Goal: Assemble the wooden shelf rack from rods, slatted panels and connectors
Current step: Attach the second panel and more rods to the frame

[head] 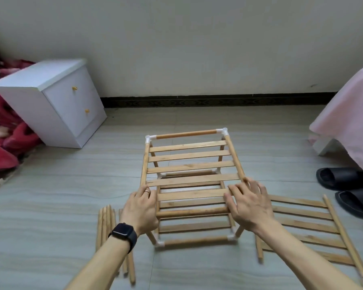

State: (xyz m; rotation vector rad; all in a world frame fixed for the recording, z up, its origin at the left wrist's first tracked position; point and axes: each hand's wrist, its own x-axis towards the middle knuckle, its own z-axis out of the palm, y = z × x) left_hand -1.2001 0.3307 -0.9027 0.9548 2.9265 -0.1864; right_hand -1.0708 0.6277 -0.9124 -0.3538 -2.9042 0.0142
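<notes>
A partly built wooden rack (189, 162) stands on the floor, with a slatted top panel, a lower slatted tier and white corner connectors (224, 130). My left hand (142, 208), with a ring and a black watch, grips the near left corner of the top panel. My right hand (248, 203) lies on the near right corner, its fingers spread and bent over the slats and the side rod. A near front rod (192, 212) runs between my hands. A spare slatted panel (306, 225) lies flat on the floor to the right. Several loose rods (106, 227) lie to the left.
A white two-drawer cabinet (57, 101) stands at the back left beside red bedding (2, 130). A pink cloth (352, 114) hangs over furniture on the right, with black slippers (344, 178) below it. The wall's dark skirting runs behind the rack.
</notes>
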